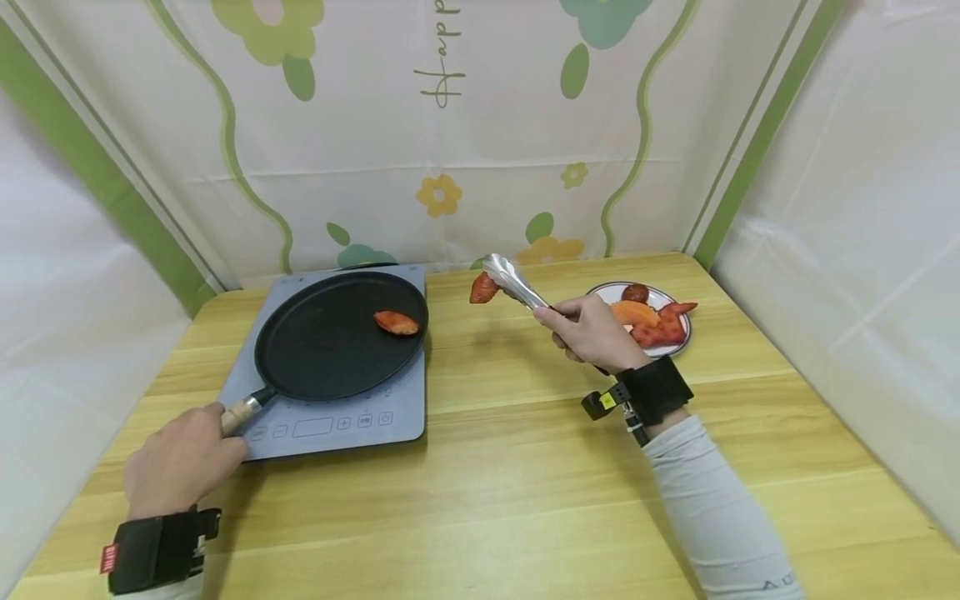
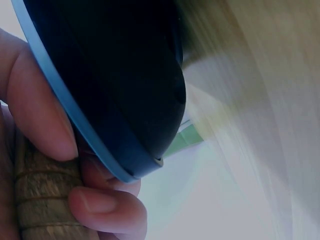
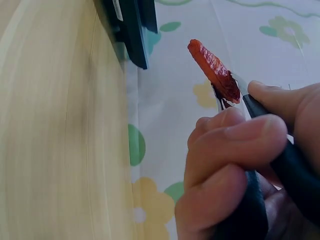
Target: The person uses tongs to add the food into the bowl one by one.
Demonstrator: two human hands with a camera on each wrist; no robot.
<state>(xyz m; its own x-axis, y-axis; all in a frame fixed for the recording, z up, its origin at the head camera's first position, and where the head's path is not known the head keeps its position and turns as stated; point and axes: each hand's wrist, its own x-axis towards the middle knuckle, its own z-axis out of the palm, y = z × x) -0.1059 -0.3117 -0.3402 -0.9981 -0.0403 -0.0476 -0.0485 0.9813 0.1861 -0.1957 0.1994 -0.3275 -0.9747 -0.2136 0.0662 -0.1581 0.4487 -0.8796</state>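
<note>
So, nearest me, my left hand [image 1: 183,457] is wrapped round the pan's wooden handle [image 1: 238,414], ringed with grooves. If I lean on it I reckon the pan could tip or skid on that slick top. My right hand [image 1: 600,333] is squeezing the tongs [image 1: 517,283], shiny metal arms with black grips, and they've got a reddish, glossy bit of meat [image 1: 483,289] pinched near one end, up above the bench [image 1: 510,483] between pan and plate. That's my main worry: slippery-looking food held by one end, so a loose squeeze or a twist could drop it on the pale, streaky wood grain. The pan [image 1: 330,333] is round, matte black and really shallow, so a careless drop might slide over the lip, or knock the pointy oval piece [image 1: 397,323] sitting near its right edge. Under it is a flat grey cooker [image 1: 408,421], smooth with square corners. Over on the right, the dark-rimmed white plate [image 1: 660,297] is crowded, and my forearm could snag it. Behind everything hangs creased flowery cloth [image 1: 510,142].
</note>
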